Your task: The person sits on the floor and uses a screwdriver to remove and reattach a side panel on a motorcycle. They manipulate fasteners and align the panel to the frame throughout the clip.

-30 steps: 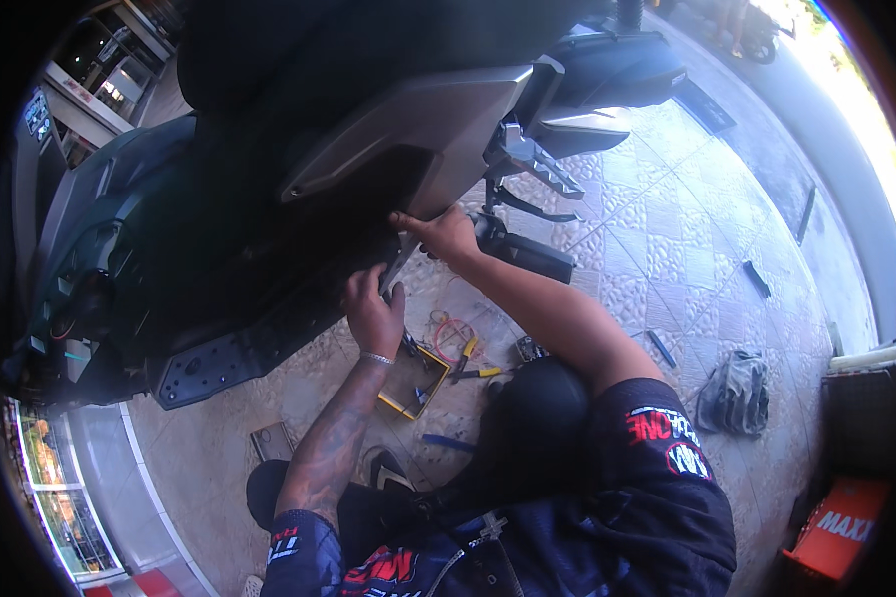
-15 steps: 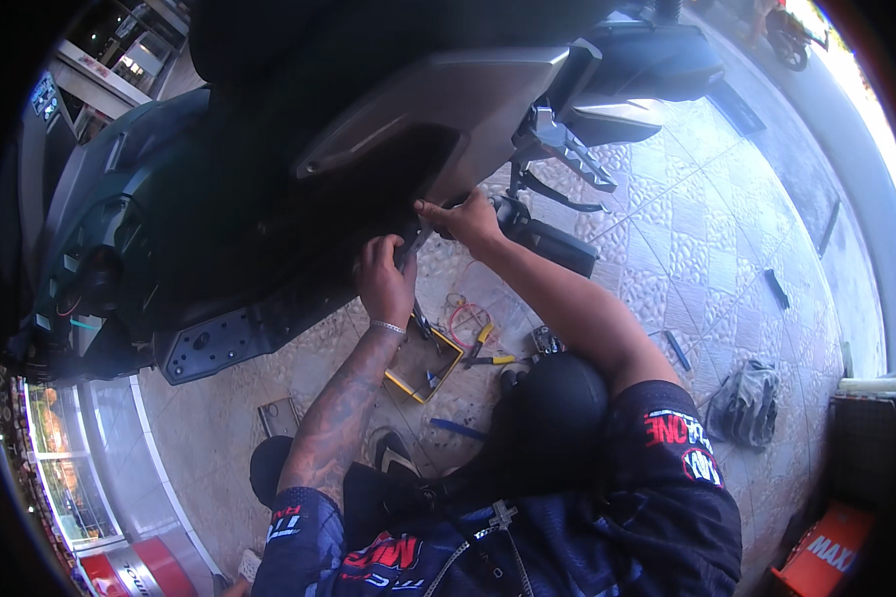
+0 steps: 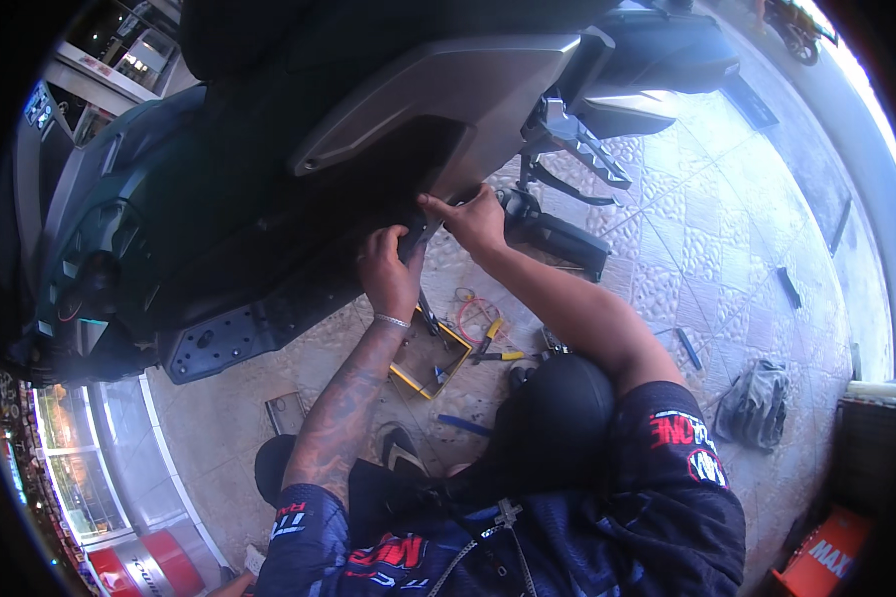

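Left hand [image 3: 388,276]: higher in my frame; fingers [image 3: 379,245] bent, grip I can't tell.
Right hand [image 3: 477,221]: also higher; thumb at panel [image 3: 498,99], grip hidden.
Panel: on scooter [image 3: 269,214], upper centre; fastening unclear.

Blocked across upper left and centre by motorcycle [image 3: 348,184]. Passable over tiled floor [image 3: 682,264] right of centre, between footrest [image 3: 582,144] and grey cloth [image 3: 755,406]. Obstructed mid-frame by yellow-edged tray [image 3: 452,373] and yellow-handled pliers [image 3: 489,338]; hemmed lower centre by dark-clad knee [image 3: 558,408].
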{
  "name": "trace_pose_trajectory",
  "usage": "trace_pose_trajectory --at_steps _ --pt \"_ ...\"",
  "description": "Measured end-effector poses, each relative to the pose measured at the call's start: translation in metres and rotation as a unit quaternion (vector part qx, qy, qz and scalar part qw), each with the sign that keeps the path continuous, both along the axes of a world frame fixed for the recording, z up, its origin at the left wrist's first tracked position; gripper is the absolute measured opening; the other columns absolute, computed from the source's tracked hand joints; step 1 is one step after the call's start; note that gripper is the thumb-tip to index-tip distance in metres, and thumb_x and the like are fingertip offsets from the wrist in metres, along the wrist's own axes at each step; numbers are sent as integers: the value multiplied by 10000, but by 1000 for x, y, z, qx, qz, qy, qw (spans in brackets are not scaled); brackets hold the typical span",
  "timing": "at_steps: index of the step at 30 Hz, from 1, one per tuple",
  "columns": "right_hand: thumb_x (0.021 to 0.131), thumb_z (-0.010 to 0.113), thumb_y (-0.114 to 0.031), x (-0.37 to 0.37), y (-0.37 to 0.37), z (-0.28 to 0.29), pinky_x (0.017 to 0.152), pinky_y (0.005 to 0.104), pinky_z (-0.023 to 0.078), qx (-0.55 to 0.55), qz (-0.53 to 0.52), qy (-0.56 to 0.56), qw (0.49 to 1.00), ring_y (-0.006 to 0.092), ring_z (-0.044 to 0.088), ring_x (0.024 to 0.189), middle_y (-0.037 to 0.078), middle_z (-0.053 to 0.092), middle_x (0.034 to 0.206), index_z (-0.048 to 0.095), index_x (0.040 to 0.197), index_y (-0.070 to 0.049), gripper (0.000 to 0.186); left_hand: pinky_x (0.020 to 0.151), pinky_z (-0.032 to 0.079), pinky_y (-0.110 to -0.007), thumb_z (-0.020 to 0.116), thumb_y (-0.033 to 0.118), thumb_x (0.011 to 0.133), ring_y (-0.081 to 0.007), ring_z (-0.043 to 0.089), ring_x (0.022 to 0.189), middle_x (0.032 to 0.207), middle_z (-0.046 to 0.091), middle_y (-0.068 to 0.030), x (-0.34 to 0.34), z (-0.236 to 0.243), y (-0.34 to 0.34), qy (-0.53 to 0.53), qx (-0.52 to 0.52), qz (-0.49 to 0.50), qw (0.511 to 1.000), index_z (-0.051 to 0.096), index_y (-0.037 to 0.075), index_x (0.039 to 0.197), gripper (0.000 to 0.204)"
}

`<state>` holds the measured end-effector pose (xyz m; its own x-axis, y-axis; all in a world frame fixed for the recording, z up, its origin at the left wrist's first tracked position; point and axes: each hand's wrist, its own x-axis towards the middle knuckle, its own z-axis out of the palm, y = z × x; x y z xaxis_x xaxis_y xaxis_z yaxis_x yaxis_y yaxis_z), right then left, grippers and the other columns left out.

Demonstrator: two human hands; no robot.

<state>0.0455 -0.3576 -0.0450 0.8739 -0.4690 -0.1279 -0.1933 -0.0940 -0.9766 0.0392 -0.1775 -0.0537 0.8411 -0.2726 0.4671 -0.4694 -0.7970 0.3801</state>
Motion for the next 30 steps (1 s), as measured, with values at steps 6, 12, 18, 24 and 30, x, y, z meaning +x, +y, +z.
trace_pose_trajectory --at_steps 6,12,18,24,30 --pt "789 887 -575 2 8 5 830 383 599 97 53 28 993 277 768 935 190 762 1029 627 1214 53 802 1005 467 -490 866 136 762 -328 597 1211 1242 624 -98 -4 4 6 24 23 -23 999 617 131 1246 544" --pt "826 838 -622 7 11 -2 693 349 595 91 73 41 992 238 764 847 176 751 972 607 1229 55 820 1045 450 -493 879 103 744 -329 555 1277 1318 576 -105 -8 5 18 43 53 -47 997 590 136 1323 649" --pt "828 826 -647 4 13 -7 708 311 587 92 66 39 993 187 740 809 145 739 974 611 1224 54 833 1045 450 -498 870 87 748 -332 552 1267 1326 557 -104 -11 0 27 45 66 -52 995 597 133 1325 640" --pt "825 832 -648 -1 12 2 775 300 578 94 69 56 992 163 725 901 131 736 1008 617 1234 37 826 1035 461 -481 862 97 767 -328 564 1235 1300 579 -94 -13 -2 33 23 73 -59 995 628 122 1288 572" --pt "851 846 -575 1 11 -8 830 321 571 149 78 59 984 173 713 943 127 720 1076 607 1263 21 763 1000 484 -474 835 127 789 -314 586 1195 1264 599 -69 -13 -9 35 -14 68 -61 996 646 120 1248 497"
